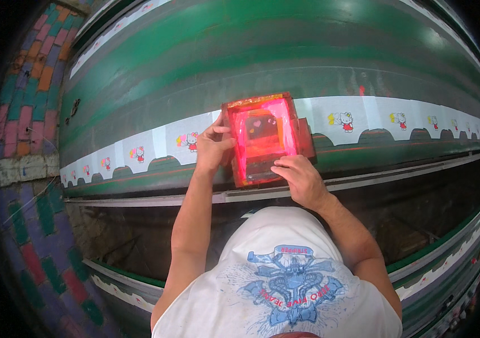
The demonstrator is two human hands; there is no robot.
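A small screen-printing frame, its wooden edges stained red and its inside smeared with bright pink ink, lies over a row of white fabric pieces on the long green table. My left hand grips the frame's left side, fingers along its outer edge. Inside the near end of the frame rests a dark, ink-stained squeegee. The fingers of my right hand close on its right end. Beneath the mesh, the fabric is partly visible; the hand covers part of the squeegee.
Printed fabric pieces with scalloped near edges run left and right along the green table. A pale rail borders its near side. Behind me stands another green table with white pieces. Painted brick lies at the left.
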